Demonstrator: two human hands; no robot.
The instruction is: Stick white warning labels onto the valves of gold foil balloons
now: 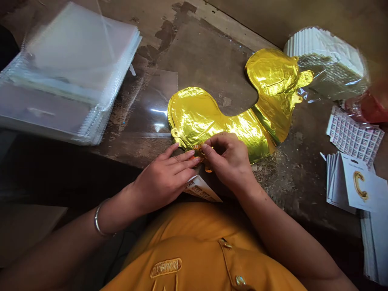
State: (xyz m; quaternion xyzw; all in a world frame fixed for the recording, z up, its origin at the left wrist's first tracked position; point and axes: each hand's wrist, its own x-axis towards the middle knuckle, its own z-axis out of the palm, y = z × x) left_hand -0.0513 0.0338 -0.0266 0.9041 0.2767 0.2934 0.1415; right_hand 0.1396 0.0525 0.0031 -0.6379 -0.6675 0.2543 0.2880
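A flat gold foil balloon [206, 115], curved like a letter C, lies on the table in front of me with small tabs on its rim. My right hand [232, 159] is closed in a pinch at the balloon's near edge, thumb against forefinger. Beside it my left hand [168, 171] lies palm down, its fingers reaching to the same edge; its thumb is hidden. A printed white paper [202, 189] sticks out from under that hand, tilted over the table's edge. Small orange-gold bits show between the fingertips, too covered to make out.
Clear plastic sleeves [81, 52] are stacked at the left, with a single clear sleeve [151, 105] beside them. To the right are a wrapped white stack [327, 56], a label sheet [354, 135], a red item [371, 103] and folded cards [359, 184] picturing a gold C.
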